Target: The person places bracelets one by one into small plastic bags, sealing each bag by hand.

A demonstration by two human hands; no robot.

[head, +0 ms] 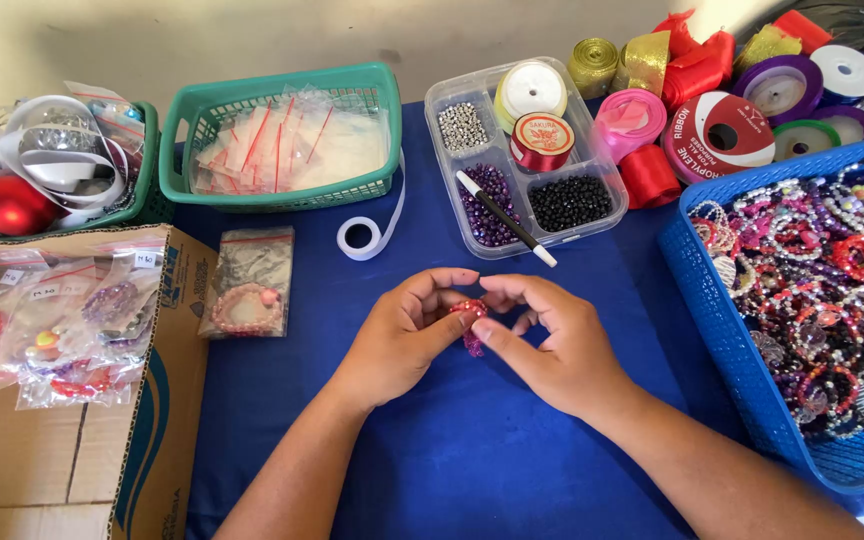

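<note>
Matt blue cloth [472,450]; glossy beads [572,202]; cardboard box [167,400].
</note>
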